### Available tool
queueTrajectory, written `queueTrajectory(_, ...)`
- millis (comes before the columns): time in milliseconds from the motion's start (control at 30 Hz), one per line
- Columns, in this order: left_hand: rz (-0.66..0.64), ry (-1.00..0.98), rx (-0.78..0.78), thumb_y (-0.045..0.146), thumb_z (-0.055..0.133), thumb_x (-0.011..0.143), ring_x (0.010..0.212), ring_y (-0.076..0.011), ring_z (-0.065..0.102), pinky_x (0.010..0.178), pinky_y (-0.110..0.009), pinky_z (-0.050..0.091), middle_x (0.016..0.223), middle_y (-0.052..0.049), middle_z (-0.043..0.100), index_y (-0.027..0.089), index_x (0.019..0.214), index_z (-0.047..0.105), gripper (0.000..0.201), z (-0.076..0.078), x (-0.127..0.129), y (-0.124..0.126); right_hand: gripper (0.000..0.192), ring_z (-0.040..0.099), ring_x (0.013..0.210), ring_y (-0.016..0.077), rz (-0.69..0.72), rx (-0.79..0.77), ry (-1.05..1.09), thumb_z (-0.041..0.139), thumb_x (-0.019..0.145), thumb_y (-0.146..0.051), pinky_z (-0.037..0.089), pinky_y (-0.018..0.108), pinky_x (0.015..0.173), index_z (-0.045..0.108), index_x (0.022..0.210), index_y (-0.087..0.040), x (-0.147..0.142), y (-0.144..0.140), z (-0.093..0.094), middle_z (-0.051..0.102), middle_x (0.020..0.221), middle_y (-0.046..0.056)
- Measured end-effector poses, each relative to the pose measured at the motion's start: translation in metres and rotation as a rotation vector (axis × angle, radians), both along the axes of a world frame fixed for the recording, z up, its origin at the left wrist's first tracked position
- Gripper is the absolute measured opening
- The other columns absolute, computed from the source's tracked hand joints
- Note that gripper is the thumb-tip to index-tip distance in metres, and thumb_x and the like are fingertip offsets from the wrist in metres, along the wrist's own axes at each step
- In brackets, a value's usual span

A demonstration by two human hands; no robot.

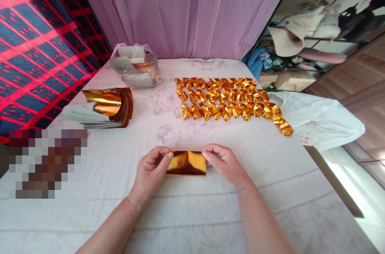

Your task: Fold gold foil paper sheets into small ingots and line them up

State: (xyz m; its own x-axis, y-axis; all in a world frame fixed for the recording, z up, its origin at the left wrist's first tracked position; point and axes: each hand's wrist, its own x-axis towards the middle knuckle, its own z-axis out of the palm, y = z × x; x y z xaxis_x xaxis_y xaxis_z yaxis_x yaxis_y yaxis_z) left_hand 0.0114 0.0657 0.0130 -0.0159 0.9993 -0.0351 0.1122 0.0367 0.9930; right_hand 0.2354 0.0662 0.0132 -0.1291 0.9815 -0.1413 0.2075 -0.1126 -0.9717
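1. Near the left edge of the white sheet-covered surface point(120, 158) lies a curled stack of gold foil sheets point(105, 107), with a clear plastic bag point(135, 65) beyond it toward the far edge.
2. The left hand point(150, 174) has its thumb and fingers pinched shut on the left end of a gold foil piece point(187, 163), which lies flat near the front edge, at the middle.
3. The right hand point(221, 162) is clamped in the same way on the right end.
4. To fold well, I judge both ends should stay level and the crease be pressed evenly, as foil holds every wrinkle.
5. Rows of folded gold pieces point(231, 99) lie toward the far right corner, well apart from the hands.
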Motion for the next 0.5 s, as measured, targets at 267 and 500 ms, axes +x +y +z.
queueTrajectory(267,-0.029,-0.024,-0.007,0.043,0.070,0.079,0.056,-0.0085,0.045,0.053,-0.018,0.037,0.063,0.004,0.053,0.018,0.078,0.062,0.026,-0.0013,-0.0014,-0.0005,0.027,0.052,0.060,0.0133,-0.002,0.038,-0.007,0.058,0.083,-0.044,0.044,0.025,0.058,0.063,0.074,-0.020,-0.0003,-0.0002,-0.0001,0.055,0.062,-0.002)
queueTrajectory(500,-0.029,0.015,0.023,0.040,0.066,0.081,0.053,-0.0074,0.042,0.051,-0.018,0.036,0.061,0.005,0.050,0.018,0.078,0.061,0.023,-0.0031,-0.0011,0.0002,0.028,0.054,0.058,0.0130,-0.030,0.087,-0.062,0.056,0.084,-0.043,0.044,0.023,0.055,0.064,0.073,-0.019,-0.0027,0.0000,-0.0003,0.058,0.062,-0.002)
